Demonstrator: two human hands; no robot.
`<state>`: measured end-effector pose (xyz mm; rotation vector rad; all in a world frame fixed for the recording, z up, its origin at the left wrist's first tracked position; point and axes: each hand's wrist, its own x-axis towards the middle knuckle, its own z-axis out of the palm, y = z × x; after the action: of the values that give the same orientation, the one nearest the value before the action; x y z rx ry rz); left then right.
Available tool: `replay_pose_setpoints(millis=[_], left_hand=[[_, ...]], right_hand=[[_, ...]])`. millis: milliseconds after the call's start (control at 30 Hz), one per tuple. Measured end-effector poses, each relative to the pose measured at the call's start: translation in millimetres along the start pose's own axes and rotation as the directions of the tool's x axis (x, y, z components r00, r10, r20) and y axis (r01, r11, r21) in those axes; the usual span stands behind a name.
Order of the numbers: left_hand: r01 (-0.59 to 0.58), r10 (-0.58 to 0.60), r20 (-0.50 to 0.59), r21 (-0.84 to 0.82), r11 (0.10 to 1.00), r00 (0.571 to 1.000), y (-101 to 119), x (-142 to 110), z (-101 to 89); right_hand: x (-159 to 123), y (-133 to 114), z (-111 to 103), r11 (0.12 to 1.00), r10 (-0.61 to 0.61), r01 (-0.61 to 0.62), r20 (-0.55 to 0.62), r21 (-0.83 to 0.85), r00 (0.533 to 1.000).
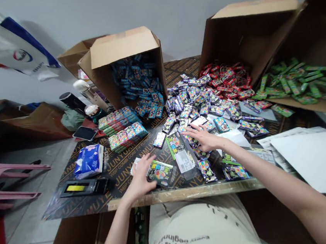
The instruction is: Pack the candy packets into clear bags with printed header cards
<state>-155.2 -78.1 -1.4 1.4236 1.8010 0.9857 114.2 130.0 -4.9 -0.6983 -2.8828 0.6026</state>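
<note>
Splaying fingers, the left hand (143, 174) touches a flat black-and-green printed pack (160, 172) on the dark plywood table (116, 174), perhaps steadying it; the right hand (204, 137) has fingers spread over purple-and-white wrapped packets (185, 112), presumably heaped centrally for easy reach.

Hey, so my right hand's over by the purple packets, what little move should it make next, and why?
I'd probably close the right hand on one of the purple packets: its fingers are spread at the pile's near edge and seem to hold nothing, while the left hand is at a printed pack's left edge.
</note>
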Motion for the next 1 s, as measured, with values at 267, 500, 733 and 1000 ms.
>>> replay_pose_setpoints(millis=[267, 500, 733, 1000], left_hand=[[-0.239, 0.172, 0.195, 0.409, 0.881, 0.966, -17, 19, 14.8], [-0.214, 0.197, 0.089, 0.266, 0.940, 0.976, 19, 21, 21.3], [-0.203, 0.204, 0.013, 0.131, 0.970, 0.979, 52, 13, 28.1], [-0.218, 0.216, 0.031, 0.188, 0.958, 0.976, 51, 3, 33.6]], right_hand=[[-1, -19, -2, 0.748, 0.081, 0.029, -0.135, 0.663, 0.988], [-22, -60, -1, 0.313, 0.352, 0.042, -0.157, 0.949, 0.923], [-28, -62, 3, 0.155, 0.399, 0.064, -0.121, 0.986, 0.909], [-41, -96, -12, 0.950, 0.153, -0.001, -0.463, 0.312, 0.873]])
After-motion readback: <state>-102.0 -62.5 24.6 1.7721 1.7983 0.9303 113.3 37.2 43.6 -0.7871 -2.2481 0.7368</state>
